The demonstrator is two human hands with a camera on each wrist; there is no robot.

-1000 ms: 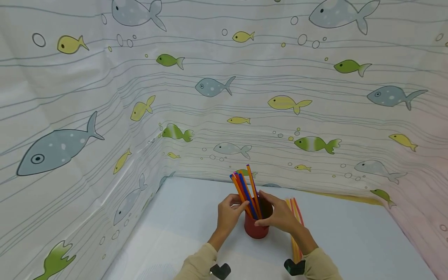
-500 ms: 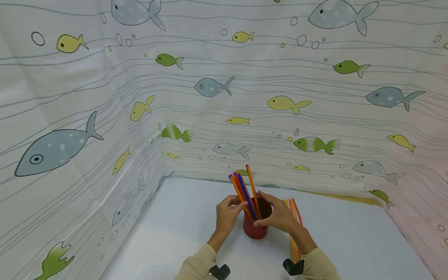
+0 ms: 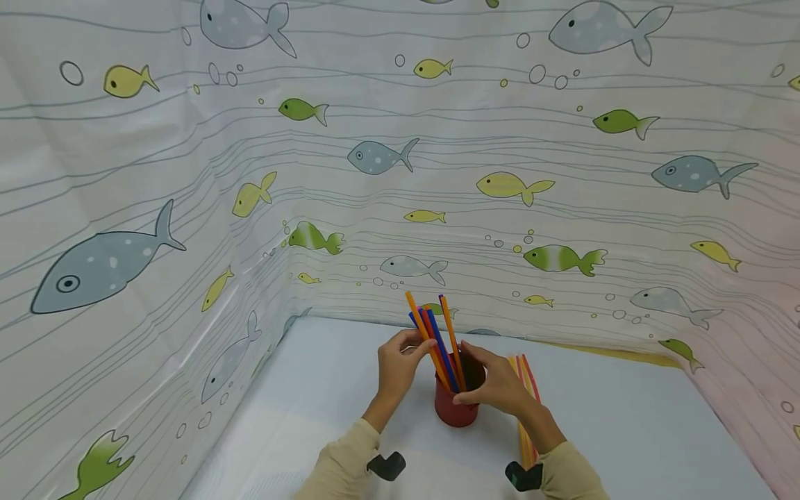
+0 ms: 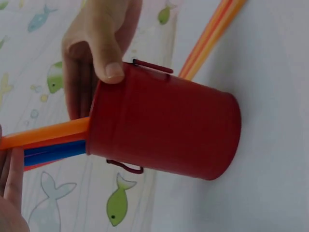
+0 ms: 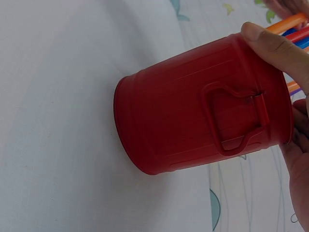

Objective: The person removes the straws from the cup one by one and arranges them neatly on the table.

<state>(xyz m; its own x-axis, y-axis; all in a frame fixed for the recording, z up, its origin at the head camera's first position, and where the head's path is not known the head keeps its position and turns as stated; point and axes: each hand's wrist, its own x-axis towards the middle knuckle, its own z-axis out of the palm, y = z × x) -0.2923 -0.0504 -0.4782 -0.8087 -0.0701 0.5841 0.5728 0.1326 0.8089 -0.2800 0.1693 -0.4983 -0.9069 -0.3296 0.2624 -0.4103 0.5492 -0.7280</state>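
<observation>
A small red metal bucket with side handles stands upright on the table. Several orange, blue and red straws lean in it. My left hand pinches an orange straw between thumb and fingers; it sticks up above its neighbours, its lower part still among the straws at the bucket's mouth. My right hand grips the bucket's rim, with the thumb on the outer wall in the right wrist view. Fingers of that hand go behind the rim, partly hidden.
Several yellow, orange and red straws lie on the white table right of the bucket, partly under the right forearm. A fish-patterned curtain hangs behind and to the left of the table.
My left hand has moved up and slightly left, raising the orange straw above the others. The right hand and the bucket have stayed put.
</observation>
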